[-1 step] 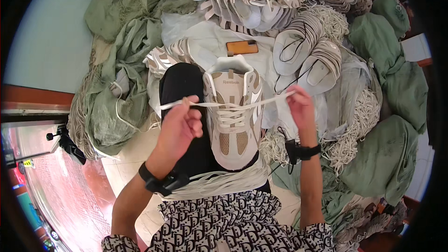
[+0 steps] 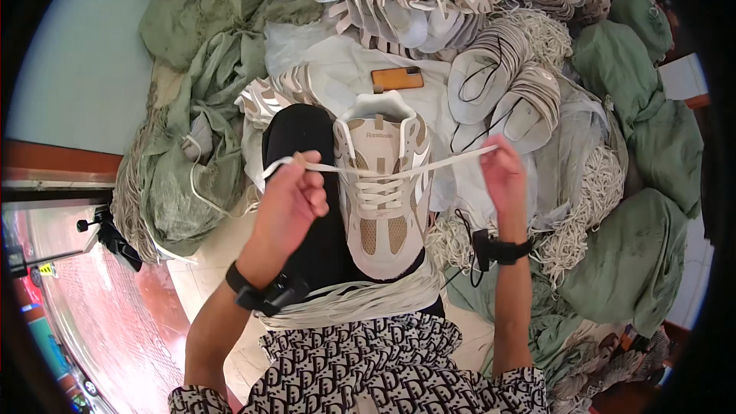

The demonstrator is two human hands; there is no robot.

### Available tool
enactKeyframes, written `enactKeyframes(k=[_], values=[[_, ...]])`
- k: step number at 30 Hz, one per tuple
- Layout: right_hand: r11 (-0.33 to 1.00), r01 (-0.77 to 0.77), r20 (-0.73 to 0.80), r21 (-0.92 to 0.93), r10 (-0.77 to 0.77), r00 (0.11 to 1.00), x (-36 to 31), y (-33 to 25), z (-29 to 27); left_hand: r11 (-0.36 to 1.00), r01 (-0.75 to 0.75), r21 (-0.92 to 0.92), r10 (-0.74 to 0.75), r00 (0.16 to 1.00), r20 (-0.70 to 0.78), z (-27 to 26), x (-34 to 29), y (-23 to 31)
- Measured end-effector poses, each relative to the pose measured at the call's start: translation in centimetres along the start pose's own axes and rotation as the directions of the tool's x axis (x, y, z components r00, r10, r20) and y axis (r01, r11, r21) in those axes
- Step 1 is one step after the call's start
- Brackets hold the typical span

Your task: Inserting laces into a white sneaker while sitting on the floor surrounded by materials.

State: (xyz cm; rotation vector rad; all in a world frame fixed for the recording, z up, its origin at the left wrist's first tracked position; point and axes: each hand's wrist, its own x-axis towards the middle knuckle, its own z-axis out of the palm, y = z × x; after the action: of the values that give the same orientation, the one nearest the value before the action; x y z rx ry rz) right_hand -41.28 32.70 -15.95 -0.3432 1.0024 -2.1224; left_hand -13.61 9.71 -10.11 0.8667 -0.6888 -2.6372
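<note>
A beige and white shoe upper (image 2: 381, 249) rests on my lap, toe toward me, its lower eyelets laced crosswise. From the lacing, one flat cream shoelace (image 2: 448, 160) runs out to both sides above the tongue. My left hand (image 2: 295, 192) pinches its left part between thumb and fingers, with a loose tail past the fingertips over my black-clad leg (image 2: 301, 138). Out to the right, my right hand (image 2: 504, 172) pinches the other part near its end. Both sides of the lace are stretched nearly straight.
A bundle of loose laces (image 2: 360, 305) lies across my lap. Beyond the shoe is an orange phone (image 2: 397, 77) on pale sheeting. Stacks of shoe uppers (image 2: 491, 69) stand far right, and green sacks (image 2: 629, 261) line both sides. Tangled laces (image 2: 586, 199) hang at the right.
My right hand has moved a little farther right and up, drawing the lace outward. My left hand has shifted slightly left. The shoe upper stays in place.
</note>
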Motion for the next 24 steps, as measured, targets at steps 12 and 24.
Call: enactKeyframes(k=[12, 24], values=[[0.921, 0.265, -0.191, -0.285, -0.325, 0.926, 2.1, -22.5, -13.9, 0.834, -0.529, 0.158, 0.495, 0.843, 0.209, -8.6, -1.6, 18.6], [0.827, 0.209, -0.582, -0.523, -0.525, 0.621, -0.1, -35.7, -26.5, 0.564, -0.398, 0.724, 0.8, 0.482, -0.358, -36.9, -12.7, 44.2]])
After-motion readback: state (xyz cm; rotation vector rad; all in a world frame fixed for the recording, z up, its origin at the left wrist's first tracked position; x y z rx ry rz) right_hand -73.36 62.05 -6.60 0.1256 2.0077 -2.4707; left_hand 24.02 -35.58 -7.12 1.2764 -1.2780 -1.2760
